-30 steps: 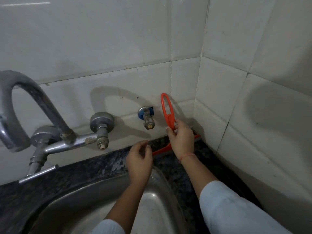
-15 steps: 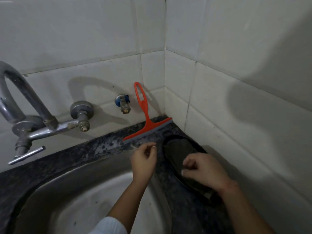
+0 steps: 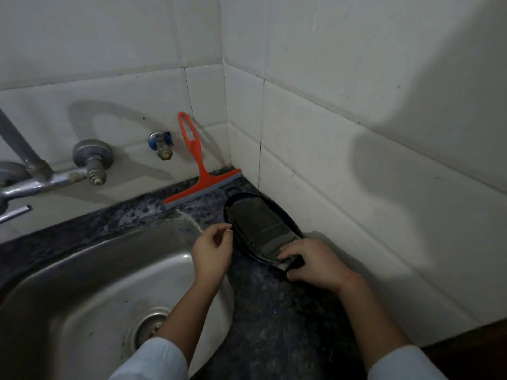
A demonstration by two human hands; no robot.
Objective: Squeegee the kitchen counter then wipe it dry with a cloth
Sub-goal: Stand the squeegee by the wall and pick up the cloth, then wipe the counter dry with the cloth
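- Head view, looking down into a tiled corner: steel sink (image 3: 90,272) fills the lower left of the frame, dark speckled counter (image 3: 277,311) runs along its far and right rims.
- Squeegee (image 3: 201,185), orange, parked at centre frame: blade edge down on the counter, handle leaning up against the wall tiles (image 3: 131,100), just right of a small wall tap (image 3: 162,145). No hand on it.
- Cloth (image 3: 260,229), dark olive and folded flat, lies in a shallow dark oval tray (image 3: 286,219) on the counter at centre right, close to the side wall.
- Right hand (image 3: 315,263) sits at the near end of the tray; fingers curled down onto the cloth's near edge, pinching it, not yet lifted.
- Left hand (image 3: 212,252) hovers over the sink rim just left of the tray, fingers loosely curled, holding nothing, not touching the cloth.
- Cloth relative to the grip: nearly all of it stretches away from the right hand toward the corner; only the near edge lies under the fingers.
- Handling, as a judgement: soft, light, limp; likely damp, so it may cling to the tray. Lifted by one edge, the folds will probably drop open. Better hold: pinch through all layers at the near end, free hand steadying the tray or taking the far end.
- A pale wet streak shows on the counter near the sink rim below the blade.
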